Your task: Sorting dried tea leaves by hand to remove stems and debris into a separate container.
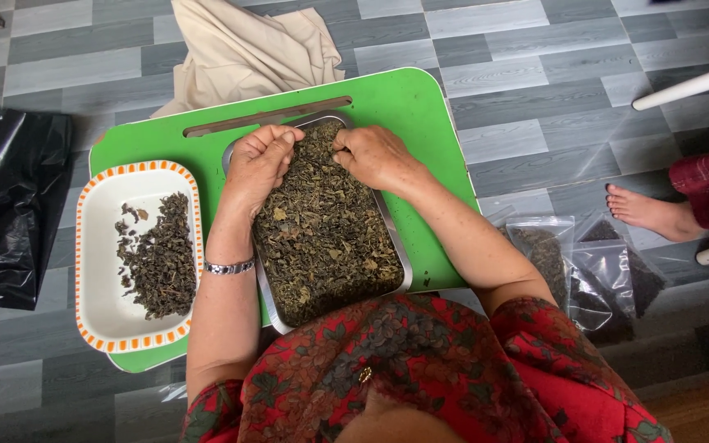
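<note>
A metal tray (404, 264) full of dried dark green leaves (326, 238) sits on a green lap table (404, 102). My left hand (259, 162) rests on the far left of the leaf pile, fingers curled into the leaves. At the far right of the pile, my right hand (373, 154) has its fingers pinched on the leaves. The two hands are close together at the tray's far end. A white oval dish with an orange-patterned rim (96, 271) lies to the left and holds a smaller heap of darker leaves (160, 257).
A beige cloth (244, 49) lies beyond the table. A black plastic bag (6, 205) sits on the floor at left. Clear bags of dried leaves (584, 267) lie at right, near another person's bare foot (648, 212). White poles (691, 84) cross the right side.
</note>
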